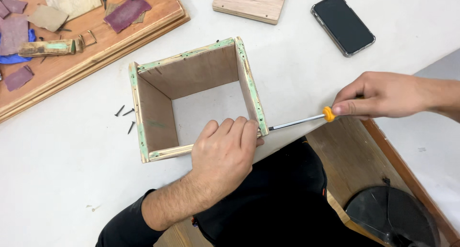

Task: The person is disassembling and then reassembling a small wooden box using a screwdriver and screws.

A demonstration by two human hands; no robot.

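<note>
Your left hand (224,153) clamped over near wall of open green-edged plywood box frame (196,98), your right hand (383,94) pinching orange-handled screwdriver (302,120), tip at box corner.

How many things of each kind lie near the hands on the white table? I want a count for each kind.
Wooden box frame: 1
Screwdriver: 1
Loose dark screws: 3
Small wooden board: 1
Phone: 1
Total: 7

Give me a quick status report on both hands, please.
Left hand gripping open plywood box frame. Right hand driving yellow-handled screwdriver into its corner. Nothing blocking.
</note>
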